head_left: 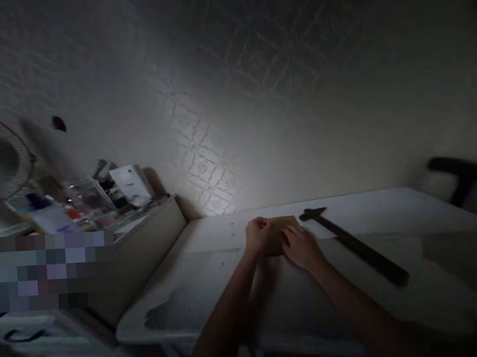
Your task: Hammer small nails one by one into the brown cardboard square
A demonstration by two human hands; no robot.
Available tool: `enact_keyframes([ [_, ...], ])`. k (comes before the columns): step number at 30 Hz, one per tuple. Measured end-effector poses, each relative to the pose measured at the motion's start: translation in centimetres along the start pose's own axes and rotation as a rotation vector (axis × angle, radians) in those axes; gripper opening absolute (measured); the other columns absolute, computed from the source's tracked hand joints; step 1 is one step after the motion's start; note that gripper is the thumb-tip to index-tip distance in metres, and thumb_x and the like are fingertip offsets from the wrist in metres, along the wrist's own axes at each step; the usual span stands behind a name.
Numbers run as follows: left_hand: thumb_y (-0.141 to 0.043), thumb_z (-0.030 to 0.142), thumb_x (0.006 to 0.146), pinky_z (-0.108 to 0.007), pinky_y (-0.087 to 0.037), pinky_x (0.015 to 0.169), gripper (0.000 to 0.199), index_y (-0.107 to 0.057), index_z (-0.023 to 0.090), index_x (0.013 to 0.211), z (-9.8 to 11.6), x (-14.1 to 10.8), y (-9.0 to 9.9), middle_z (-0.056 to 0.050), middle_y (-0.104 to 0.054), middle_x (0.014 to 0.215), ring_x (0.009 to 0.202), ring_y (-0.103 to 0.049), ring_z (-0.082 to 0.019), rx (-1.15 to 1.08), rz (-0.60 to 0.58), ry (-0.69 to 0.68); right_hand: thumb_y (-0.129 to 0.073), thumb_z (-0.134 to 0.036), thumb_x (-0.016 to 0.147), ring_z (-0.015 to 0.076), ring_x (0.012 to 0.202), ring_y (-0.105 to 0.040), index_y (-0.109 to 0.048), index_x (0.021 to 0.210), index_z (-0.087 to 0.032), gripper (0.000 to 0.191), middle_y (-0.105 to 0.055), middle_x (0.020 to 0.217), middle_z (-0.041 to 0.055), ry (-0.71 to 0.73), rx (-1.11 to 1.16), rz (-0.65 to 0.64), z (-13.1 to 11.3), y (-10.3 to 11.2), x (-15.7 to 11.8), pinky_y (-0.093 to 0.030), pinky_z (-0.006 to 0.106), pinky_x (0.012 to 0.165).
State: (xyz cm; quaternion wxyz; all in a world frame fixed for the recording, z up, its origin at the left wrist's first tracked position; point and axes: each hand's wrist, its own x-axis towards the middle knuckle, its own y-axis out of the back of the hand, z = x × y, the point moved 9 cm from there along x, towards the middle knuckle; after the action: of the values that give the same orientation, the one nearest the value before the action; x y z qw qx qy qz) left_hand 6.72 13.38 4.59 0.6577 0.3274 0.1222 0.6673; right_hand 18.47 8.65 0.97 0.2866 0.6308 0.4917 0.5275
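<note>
A flat brown piece point(280, 231), like a small wooden board, is between my two hands over the white table. My left hand point(258, 235) is closed at its left edge, with thumb and forefinger pressed together; anything tiny between them is too dim to make out. From the right, my right hand point(302, 245) grips the same board, its fingers bent over the face. To the right of it lies a hammer point(358, 247), head toward the wall and handle slanting toward me. Small dark bits, perhaps nails point(233, 234), lie on the table left of my hands.
The white table point(196, 278) stands against a patterned wall point(259, 118). A dresser point(146, 254) at the left is crowded with a white box point(130, 184), bottles and containers. A fan point(2, 155) stands far left. At the right edge is a dark armrest-like shape point(460, 170).
</note>
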Motion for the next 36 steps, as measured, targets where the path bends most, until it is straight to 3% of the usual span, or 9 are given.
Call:
enact_keyframes([
  [4,-0.061,0.028,0.077,-0.022,-0.044,0.064,0.018,-0.069,0.013,0.076,-1.3,-0.4,-1.3,-0.005,-0.069,0.074,0.071,-0.063,-0.015,-0.006,-0.001,0.041,-0.041,-0.025,0.087,0.0237,0.11,-0.05,-0.06,0.112,-0.012,0.033,-0.058,0.118,0.0125,0.01,0.002,0.001,0.0,0.0,0.0,-0.035,0.035,0.094],
  [13,-0.062,0.026,0.075,-0.021,-0.045,0.063,0.015,-0.068,0.013,0.077,-3.0,0.5,-0.8,-0.005,-0.069,0.076,0.071,-0.062,-0.014,-0.023,-0.009,0.062,-0.037,-0.027,0.09,0.0243,0.113,-0.048,-0.061,0.11,-0.015,0.033,-0.058,0.119,0.0126,0.041,-0.064,0.009,-0.5,0.2,-0.2,-0.034,0.036,0.095],
  [19,-0.062,0.027,0.075,-0.021,-0.046,0.063,0.016,-0.068,0.013,0.074,-3.1,0.4,-1.7,-0.005,-0.069,0.074,0.071,-0.062,-0.015,-0.075,-0.037,0.037,-0.037,-0.027,0.09,0.0243,0.112,-0.048,-0.06,0.113,-0.015,0.034,-0.057,0.119,0.0128,0.042,-0.035,-0.004,-0.2,0.1,-0.2,-0.034,0.037,0.095],
  [36,-0.058,0.031,0.075,-0.02,-0.046,0.062,0.02,-0.072,0.016,0.077,-3.0,0.1,-2.8,-0.003,-0.069,0.073,0.07,-0.062,-0.015,0.06,-0.151,-0.04,-0.044,-0.027,0.087,0.0227,0.115,-0.047,-0.058,0.119,-0.015,0.037,-0.056,0.124,0.0112,0.055,0.069,-0.028,0.5,-0.4,-0.1,-0.033,0.035,0.099],
])
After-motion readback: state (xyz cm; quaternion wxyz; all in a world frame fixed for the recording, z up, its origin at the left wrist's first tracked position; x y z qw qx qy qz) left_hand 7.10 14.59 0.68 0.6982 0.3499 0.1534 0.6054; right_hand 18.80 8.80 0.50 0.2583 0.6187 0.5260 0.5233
